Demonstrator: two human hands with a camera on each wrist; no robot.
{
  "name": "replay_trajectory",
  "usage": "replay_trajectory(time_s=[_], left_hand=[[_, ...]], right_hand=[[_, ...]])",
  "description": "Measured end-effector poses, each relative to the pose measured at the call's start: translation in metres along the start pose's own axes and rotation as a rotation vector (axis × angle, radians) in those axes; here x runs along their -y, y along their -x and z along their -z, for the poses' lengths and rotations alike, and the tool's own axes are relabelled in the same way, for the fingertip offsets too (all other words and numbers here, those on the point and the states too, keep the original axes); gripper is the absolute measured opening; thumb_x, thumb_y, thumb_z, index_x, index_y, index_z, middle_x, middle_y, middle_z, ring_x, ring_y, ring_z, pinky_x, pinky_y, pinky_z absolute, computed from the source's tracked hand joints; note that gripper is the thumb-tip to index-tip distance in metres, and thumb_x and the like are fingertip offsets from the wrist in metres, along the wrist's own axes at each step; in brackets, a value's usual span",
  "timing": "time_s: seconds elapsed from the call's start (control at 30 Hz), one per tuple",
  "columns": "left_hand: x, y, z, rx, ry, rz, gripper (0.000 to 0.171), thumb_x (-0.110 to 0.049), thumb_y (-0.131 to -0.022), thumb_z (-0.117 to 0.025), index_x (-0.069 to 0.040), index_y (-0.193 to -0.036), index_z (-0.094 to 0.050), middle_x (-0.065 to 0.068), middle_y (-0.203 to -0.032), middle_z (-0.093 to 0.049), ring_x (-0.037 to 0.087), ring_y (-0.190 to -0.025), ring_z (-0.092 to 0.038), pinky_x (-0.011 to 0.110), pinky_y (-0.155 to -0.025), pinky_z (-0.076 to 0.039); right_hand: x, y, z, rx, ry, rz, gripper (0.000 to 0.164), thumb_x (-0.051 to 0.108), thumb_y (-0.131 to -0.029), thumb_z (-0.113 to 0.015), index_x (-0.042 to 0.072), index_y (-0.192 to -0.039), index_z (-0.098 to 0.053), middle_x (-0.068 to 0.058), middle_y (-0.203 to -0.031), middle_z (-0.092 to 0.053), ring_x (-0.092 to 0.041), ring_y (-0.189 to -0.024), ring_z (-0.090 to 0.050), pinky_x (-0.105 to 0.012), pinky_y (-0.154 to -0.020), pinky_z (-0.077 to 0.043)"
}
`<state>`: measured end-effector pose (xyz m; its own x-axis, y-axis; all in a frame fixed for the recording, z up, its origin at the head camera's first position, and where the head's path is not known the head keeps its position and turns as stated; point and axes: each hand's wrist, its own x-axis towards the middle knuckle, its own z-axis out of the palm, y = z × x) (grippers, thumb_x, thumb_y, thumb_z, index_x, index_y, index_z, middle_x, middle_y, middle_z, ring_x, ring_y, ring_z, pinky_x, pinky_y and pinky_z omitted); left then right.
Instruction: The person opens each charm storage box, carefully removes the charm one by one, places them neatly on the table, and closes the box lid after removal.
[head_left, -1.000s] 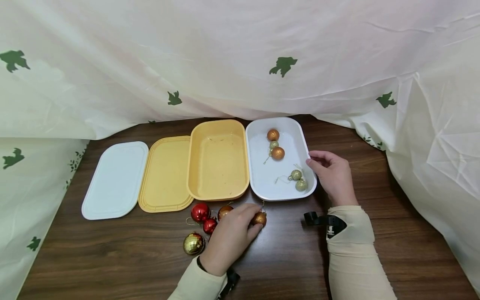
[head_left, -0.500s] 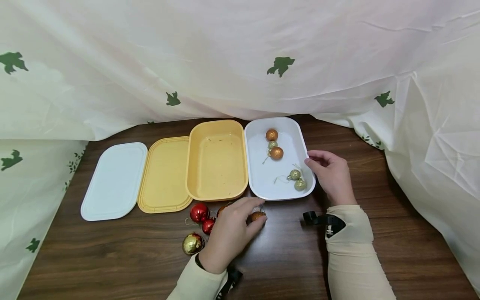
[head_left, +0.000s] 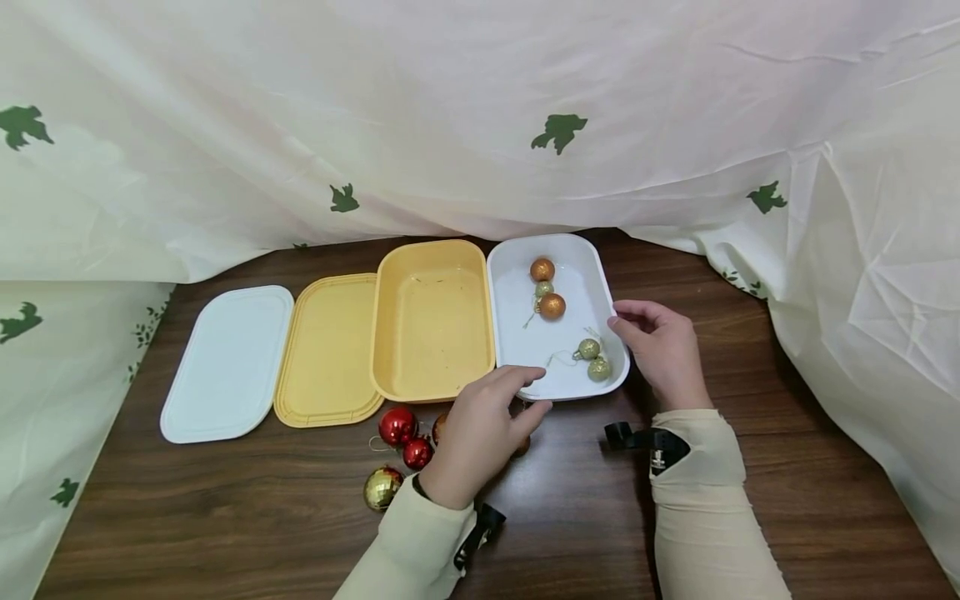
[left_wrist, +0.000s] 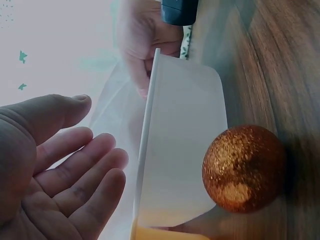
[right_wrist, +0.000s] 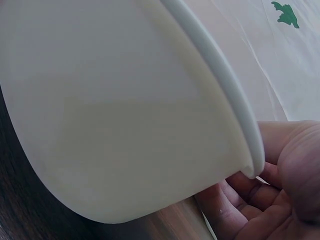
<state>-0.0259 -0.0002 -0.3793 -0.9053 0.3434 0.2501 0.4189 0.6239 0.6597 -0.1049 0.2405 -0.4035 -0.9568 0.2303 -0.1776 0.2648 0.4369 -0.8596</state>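
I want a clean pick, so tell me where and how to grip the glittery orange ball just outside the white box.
Probably best to pinch the orange ball across its widest part, coming from above on the near side: it is round, and the white box stands close on its far side.

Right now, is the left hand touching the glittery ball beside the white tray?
Apart: the left wrist view shows a clear gap between left hand and glittery ball.

Past the left hand, free air spans the white box, its right rim obstructed by the right hand.
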Motion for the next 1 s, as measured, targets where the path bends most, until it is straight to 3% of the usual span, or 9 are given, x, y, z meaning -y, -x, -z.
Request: replay_trajectory(time_s=[0.67,1.0], left_hand=[[-0.006,-0.033,-0.021,0.085,-0.098,0.004,0.031,-0.024,-0.093,-0.074,-0.011,-0.121,-0.071,0.003,-0.114,-0.073,0.015,-0.107,-0.068,0.029,-0.092,-0.054],[-0.014,-0.049,-0.034,0.124,-0.079,0.029,0.032,-0.026,-0.094,-0.074,-0.012,-0.123,-0.072,0.000,-0.118,-0.072,0.011,-0.111,-0.066,0.024,-0.094,-0.052]], right_hand=[[-0.001,-0.001,0.000,0.004,0.006,0.019,0.034,0.027,-0.099,-0.066,0.008,-0.127,-0.069,-0.013,-0.118,-0.067,-0.022,-0.100,-0.056,-0.020,-0.075,-0.051],[-0.003,-0.003,0.002,0.015,-0.001,0.049,0.036,0.029,-0.098,-0.067,0.007,-0.127,-0.069,-0.014,-0.117,-0.067,-0.021,-0.099,-0.057,-0.014,-0.071,-0.050]])
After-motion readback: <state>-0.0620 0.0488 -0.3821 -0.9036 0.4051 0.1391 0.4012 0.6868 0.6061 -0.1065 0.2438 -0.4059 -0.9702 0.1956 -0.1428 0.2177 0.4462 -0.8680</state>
